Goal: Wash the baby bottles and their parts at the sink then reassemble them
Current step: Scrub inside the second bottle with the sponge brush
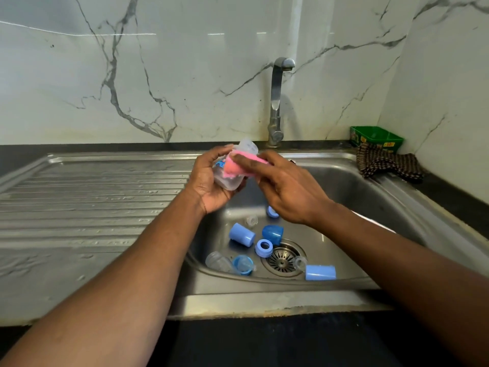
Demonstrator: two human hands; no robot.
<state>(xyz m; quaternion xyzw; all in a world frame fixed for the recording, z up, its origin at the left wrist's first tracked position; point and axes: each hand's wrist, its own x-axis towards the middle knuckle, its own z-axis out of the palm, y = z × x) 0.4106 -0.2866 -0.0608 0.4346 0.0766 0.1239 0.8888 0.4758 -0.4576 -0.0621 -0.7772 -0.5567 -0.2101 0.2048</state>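
Above the sink basin (352, 186), just in front of the tap (276, 102), the left hand (209, 178) cups a clear baby bottle (231, 178) with its fingers curled round the body, tilted so the open neck points up and away toward the tap; held that way, the side wall is turned toward the other hand. The right hand (285, 189) pinches a pink sponge (238, 165) between thumb and fingers and lays it against the bottle's flank, which looks like scrubbing the outside over the basin so drips fall in. No water shows from the tap. Down on the basin floor, around the drain strainer (281, 258), lie the parts that appear yet to be washed: a blue collar ring (263, 247) touching the strainer's left edge, a dark blue cap (273, 234) just behind it, a light blue cap (241, 234) farther left, another light blue cap (320, 272) to the strainer's right with a clear teat (300, 262) beside it, and a second clear bottle (219, 262) to the left, its blue collar on. The right forearm partly hides another blue piece behind the strainer. To the basin's left runs the ribbed drainboard (87, 202), a likely spot for rinsed parts; right of the tap sit a checked cloth (386, 164) and a green box (377, 137), well clear of the work.
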